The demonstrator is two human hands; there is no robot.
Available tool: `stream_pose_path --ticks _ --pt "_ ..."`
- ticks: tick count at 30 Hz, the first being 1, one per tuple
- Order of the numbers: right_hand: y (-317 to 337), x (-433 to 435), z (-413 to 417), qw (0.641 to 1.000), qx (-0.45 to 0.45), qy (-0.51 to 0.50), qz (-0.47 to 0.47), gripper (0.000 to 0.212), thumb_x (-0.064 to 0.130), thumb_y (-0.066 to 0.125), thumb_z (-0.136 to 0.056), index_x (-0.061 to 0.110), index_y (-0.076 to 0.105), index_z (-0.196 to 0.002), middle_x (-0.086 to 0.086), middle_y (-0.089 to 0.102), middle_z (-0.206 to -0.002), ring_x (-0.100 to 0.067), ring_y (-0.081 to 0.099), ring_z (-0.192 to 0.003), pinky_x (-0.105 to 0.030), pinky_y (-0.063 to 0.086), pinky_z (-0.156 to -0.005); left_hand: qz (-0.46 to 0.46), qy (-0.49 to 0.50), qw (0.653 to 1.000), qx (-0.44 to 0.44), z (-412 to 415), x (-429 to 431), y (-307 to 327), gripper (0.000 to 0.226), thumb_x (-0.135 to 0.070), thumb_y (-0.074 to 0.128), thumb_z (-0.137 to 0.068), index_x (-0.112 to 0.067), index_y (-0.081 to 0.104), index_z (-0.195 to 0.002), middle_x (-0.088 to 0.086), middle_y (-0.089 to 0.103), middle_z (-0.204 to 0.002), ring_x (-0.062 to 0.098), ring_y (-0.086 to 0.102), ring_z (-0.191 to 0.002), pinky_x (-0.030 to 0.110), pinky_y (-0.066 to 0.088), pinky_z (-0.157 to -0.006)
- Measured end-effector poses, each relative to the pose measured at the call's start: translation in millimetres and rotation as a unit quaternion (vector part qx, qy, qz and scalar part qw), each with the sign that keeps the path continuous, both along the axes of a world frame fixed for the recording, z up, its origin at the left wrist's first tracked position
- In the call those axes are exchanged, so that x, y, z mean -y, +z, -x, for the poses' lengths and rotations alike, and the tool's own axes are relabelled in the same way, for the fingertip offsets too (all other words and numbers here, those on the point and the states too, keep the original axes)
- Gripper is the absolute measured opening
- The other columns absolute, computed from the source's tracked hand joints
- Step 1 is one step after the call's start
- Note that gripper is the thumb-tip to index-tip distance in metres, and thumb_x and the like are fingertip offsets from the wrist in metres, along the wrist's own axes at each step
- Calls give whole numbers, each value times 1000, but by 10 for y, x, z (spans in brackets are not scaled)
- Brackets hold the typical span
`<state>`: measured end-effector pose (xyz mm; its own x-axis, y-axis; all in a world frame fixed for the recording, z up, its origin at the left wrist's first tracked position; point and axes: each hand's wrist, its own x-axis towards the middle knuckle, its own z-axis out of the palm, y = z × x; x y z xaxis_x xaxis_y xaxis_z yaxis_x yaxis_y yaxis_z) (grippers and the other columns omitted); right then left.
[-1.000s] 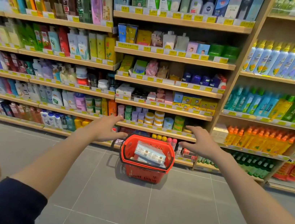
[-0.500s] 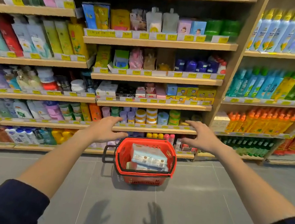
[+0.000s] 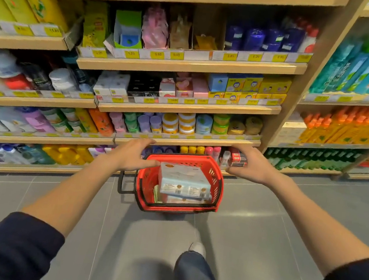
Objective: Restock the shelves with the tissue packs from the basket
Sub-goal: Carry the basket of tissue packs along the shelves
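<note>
A shop aisle of stocked wooden shelves (image 3: 184, 103) over grey floor tiles. The left hand (image 3: 132, 155) and right hand (image 3: 252, 166) reach out spread and empty, either side of the red basket (image 3: 149, 182) on the floor; the tissue pack (image 3: 183, 180) lies on top inside. Best to grip it with 2 hands at its short ends.

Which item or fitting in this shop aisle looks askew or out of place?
The shelf-edge price strip at the left end of the upper middle shelf hangs tilted, off its wooden edge, where the others run straight. The red plastic basket sits upright on the grey floor, pale blue tissue packs stacked flat inside.
</note>
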<state>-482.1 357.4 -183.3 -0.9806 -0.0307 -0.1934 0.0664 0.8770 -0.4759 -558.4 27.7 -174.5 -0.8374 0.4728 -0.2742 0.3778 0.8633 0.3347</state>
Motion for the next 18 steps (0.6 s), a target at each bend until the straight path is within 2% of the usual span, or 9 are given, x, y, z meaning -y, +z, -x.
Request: stream_pose_path --ticks 4,7,10,14,16,18 --pt "-230 -186 641 1000 23 8 -4 87 50 66 -61 16 38 -136 -13 48 -136 -29 41 -126 -43 38 -101 -25 10 998 48 505 -175 -256 79 -54 63 -77 -17 36 -141 5 44 -144 25 43 -129 35 37 -101" --pt "-402 -282 1017 998 47 32 -3 83 45 71 -65 14 39 -135 -14 49 -135 -31 43 -124 -44 39 -100 -9 59 995 76 809 -207 -505 86 -62 62 -72 -18 35 -141 7 43 -145 26 43 -130 42 39 -104" --pt "-608 -363 1285 997 73 36 6 78 35 73 -71 9 38 -136 -18 49 -135 -34 45 -123 -42 38 -99 -14 95 989 110 948 -216 -789 76 -49 67 -77 -17 38 -139 8 48 -140 27 48 -125 39 42 -99" --pt "-928 -396 1477 991 122 37 31 73 24 72 -74 5 38 -136 -19 47 -137 -34 43 -125 -37 34 -100 -29 141 977 156 1011 -181 -1183 83 -63 66 -69 -20 43 -136 2 50 -137 23 49 -124 36 43 -98" --pt "-1120 -405 1548 989 136 27 51 66 16 74 -73 1 44 -130 -21 52 -132 -35 47 -122 -31 34 -95 -34 171 970 171 1044 -144 -1429 72 -44 70 -76 -15 43 -137 5 51 -136 25 50 -121 34 43 -95" --pt "-1381 -417 1600 986 153 15 65 59 12 73 -73 -1 49 -125 -21 55 -127 -36 49 -119 -26 31 -89 -27 186 968 169 1101 -117 -1728 71 -34 71 -78 -10 41 -138 11 49 -137 25 51 -119 32 42 -92"
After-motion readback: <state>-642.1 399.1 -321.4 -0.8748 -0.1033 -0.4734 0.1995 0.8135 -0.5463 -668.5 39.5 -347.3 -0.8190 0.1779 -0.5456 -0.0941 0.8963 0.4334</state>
